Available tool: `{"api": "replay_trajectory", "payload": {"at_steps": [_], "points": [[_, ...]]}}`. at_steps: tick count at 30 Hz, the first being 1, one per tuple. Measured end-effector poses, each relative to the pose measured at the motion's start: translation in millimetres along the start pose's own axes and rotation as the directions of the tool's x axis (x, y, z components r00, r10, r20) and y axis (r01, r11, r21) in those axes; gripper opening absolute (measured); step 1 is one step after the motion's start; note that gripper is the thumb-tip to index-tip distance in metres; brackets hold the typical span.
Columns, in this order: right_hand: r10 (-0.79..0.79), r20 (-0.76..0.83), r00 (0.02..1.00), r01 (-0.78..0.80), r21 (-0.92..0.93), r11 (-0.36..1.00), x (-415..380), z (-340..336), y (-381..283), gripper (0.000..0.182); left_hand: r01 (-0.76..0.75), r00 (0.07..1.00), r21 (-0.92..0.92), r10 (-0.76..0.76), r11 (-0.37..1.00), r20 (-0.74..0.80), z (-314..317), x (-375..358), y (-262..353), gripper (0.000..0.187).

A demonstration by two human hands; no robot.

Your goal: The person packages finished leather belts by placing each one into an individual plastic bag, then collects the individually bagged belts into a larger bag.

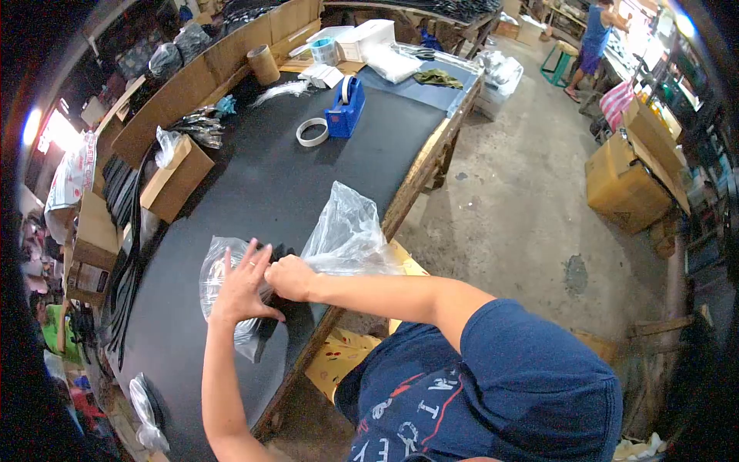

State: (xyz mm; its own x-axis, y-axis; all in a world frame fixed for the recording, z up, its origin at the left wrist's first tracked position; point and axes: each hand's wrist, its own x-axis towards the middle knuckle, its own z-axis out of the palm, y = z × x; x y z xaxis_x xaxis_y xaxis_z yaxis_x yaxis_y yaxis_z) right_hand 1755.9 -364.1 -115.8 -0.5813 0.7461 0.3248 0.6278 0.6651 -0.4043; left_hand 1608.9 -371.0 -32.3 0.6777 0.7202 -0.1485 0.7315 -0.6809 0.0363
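On the black-topped table (pixel 362 162), my left hand (pixel 240 289) lies with fingers spread over a clear plastic bag (pixel 211 271). Dark contents show through the plastic. Close beside it, my right hand (pixel 290 279) is closed in a fist at the bag's right side; what its fingers grip is hidden. Some black material (pixel 282 251) sticks out just above the fist. Another clear plastic bag (pixel 346 227), crumpled, lies to the right near the table edge, partly behind my right forearm.
Farther up the table are a blue tape dispenser (pixel 346 112), a tape roll (pixel 312 132) and a white box (pixel 371 37). A cardboard box (pixel 177 179) and black strips (pixel 129 277) line the left edge. One filled bag (pixel 148 412) lies lower left. A person (pixel 598 42) stands far right.
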Motion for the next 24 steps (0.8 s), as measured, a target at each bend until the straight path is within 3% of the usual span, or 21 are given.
{"api": "replay_trajectory", "payload": {"at_steps": [4, 5, 6, 9, 12, 14, 16, 20, 24], "points": [[-0.107, -0.061, 0.992, 0.105, -0.035, 0.994, 0, -15, 6, 0.010, -0.022, 0.998, 0.004, 0.022, 1.000, -0.061, 1, 5, -1, 0.107], [-0.131, -0.081, 0.988, 0.131, -0.008, 0.991, 1, -21, 6, 0.008, -0.034, 0.988, -0.033, 0.028, 0.999, -0.152, 0, 8, 0, 0.078], [-0.128, -0.078, 0.989, 0.128, -0.009, 0.992, 4, -27, 4, 0.008, -0.036, 0.988, -0.036, 0.030, 0.999, -0.152, -5, 9, 1, 0.078], [-0.247, -0.019, 0.969, 0.245, -0.056, 0.968, 14, -53, -4, 0.005, 0.006, 0.974, -0.034, -0.014, 0.999, -0.227, -18, 12, 3, 0.048], [-0.277, 0.019, 0.961, 0.278, -0.044, 0.960, 24, -70, -9, 0.006, 0.051, 0.962, 0.051, -0.035, 0.997, -0.271, -39, 8, 13, 0.049], [-0.274, -0.003, 0.962, 0.274, -0.048, 0.961, 31, -79, -11, 0.009, 0.085, 0.966, 0.049, -0.070, 0.995, -0.251, -47, 4, 15, 0.046], [-0.301, 0.002, 0.954, 0.301, -0.049, 0.952, 34, -94, -17, 0.011, 0.033, 0.939, -0.034, -0.042, 0.999, -0.342, -48, 1, 15, 0.043], [-0.397, 0.035, 0.917, 0.387, 0.157, 0.909, 27, -117, -21, 0.017, 0.010, 0.944, -0.094, -0.041, 0.996, -0.326, -42, -9, 22, 0.047], [-0.445, 0.041, 0.894, 0.429, 0.201, 0.881, 23, -118, -17, 0.019, -0.017, 0.945, -0.092, -0.014, 0.996, -0.327, -33, -9, 33, 0.045]]}}
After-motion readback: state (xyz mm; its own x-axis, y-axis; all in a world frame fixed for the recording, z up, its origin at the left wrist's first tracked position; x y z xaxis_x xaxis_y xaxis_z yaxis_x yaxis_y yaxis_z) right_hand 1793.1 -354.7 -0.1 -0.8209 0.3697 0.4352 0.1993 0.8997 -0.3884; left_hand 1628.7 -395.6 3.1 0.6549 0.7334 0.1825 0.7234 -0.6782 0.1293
